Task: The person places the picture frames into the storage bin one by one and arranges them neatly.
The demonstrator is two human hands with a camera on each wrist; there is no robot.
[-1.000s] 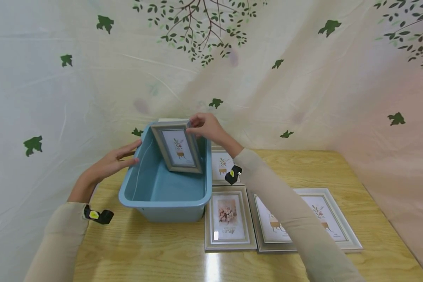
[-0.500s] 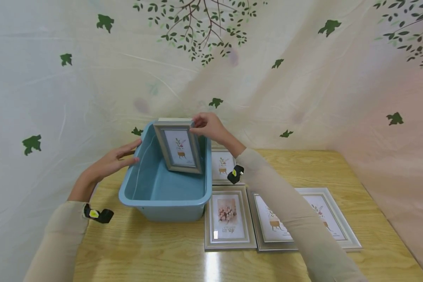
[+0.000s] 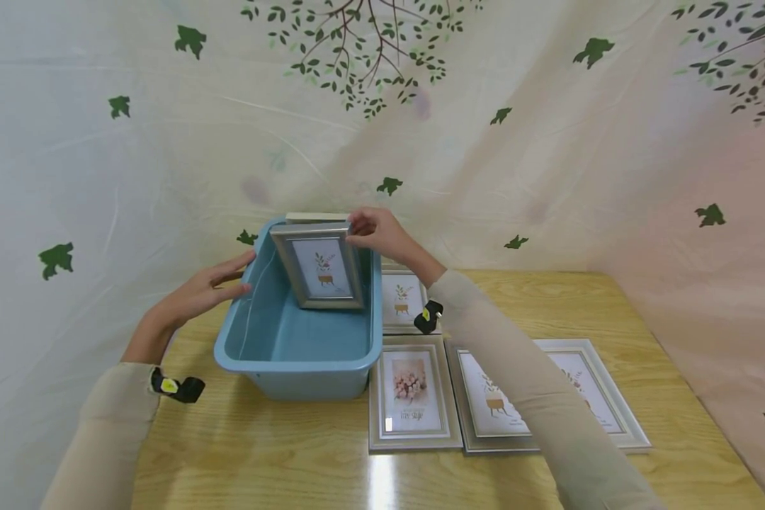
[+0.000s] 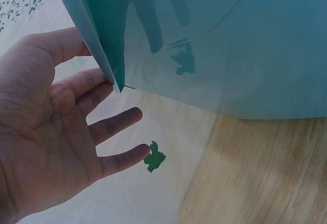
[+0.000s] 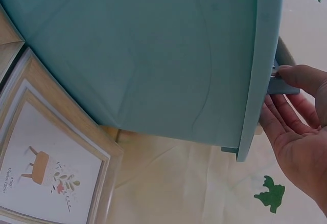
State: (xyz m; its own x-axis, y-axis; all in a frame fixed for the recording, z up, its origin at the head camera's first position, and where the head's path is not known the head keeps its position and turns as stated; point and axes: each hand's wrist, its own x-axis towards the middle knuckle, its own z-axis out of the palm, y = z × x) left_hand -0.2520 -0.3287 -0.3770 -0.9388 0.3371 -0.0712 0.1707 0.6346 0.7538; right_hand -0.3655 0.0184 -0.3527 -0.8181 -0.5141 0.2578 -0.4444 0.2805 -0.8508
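A blue plastic bin (image 3: 312,367) stands on the table. Inside it, a silver-beige picture frame (image 3: 285,263) with a plant print leans upright near the back. The right hand (image 3: 385,234) pinches this frame's top right corner; in the right wrist view the hand (image 5: 301,127) grips a corner beyond the bin's rim (image 5: 265,40). Another pale edge (image 3: 315,217) shows behind the frame. On the bin's left rim rests the left hand (image 3: 197,294), fingers extended; in the left wrist view the hand (image 4: 56,116) has fingertips against the rim (image 4: 84,24), with two fingers free.
Right of the bin several picture frames lie flat: one beside its back part (image 3: 392,322), a flower print (image 3: 414,397) nearer the front, and larger ones (image 3: 484,443) partly under the right forearm. A leaf-patterned cloth (image 3: 261,142) hangs behind the table (image 3: 255,453).
The held frame first shifted slightly right, then its top tipped forward and a little down, away from the edge behind it. My right hand moved slightly right; the left stayed on the rim.
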